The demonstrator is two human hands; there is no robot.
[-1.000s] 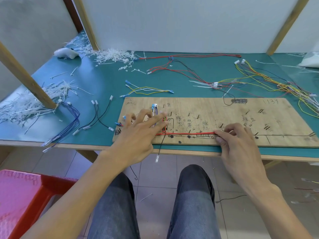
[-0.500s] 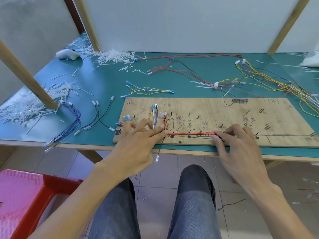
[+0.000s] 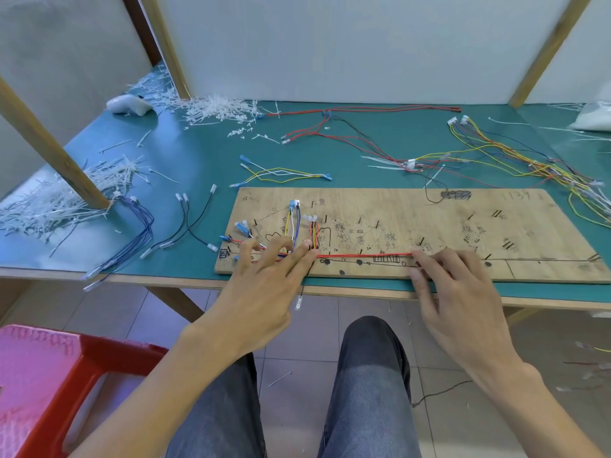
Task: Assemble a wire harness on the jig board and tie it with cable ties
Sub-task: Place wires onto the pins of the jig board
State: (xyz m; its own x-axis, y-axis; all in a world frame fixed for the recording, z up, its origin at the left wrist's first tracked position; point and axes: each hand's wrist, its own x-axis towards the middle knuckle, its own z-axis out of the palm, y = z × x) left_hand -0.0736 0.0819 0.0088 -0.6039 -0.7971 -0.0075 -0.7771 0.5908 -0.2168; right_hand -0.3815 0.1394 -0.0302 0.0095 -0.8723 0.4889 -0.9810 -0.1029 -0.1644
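The wooden jig board (image 3: pixel 429 226) lies at the near edge of the teal table, with pegs and pen marks on it. Red wires (image 3: pixel 363 255) run along its lower edge. Short blue, yellow and red wire legs (image 3: pixel 302 226) rise from the run between pegs. My left hand (image 3: pixel 261 292) presses spread, straight fingers on the wires at the run's left end. My right hand (image 3: pixel 456 292) lies with fingers flat over the right end of the red wires. A black wire with a white terminal (image 3: pixel 298 304) hangs off the table edge.
Piles of white cable ties (image 3: pixel 215 109) lie at the back and at the far left (image 3: pixel 66 200). Loose blue wires (image 3: pixel 142 233), black wires (image 3: pixel 188 226) and a coloured wire bundle (image 3: pixel 529 160) lie around the board. A slanted wooden post (image 3: pixel 49 143) and a red stool (image 3: pixel 49 375) stand left.
My left hand slid toward the near edge, uncovering the upright wire legs. My right hand shifted slightly left and its fingers flattened over the red wires.
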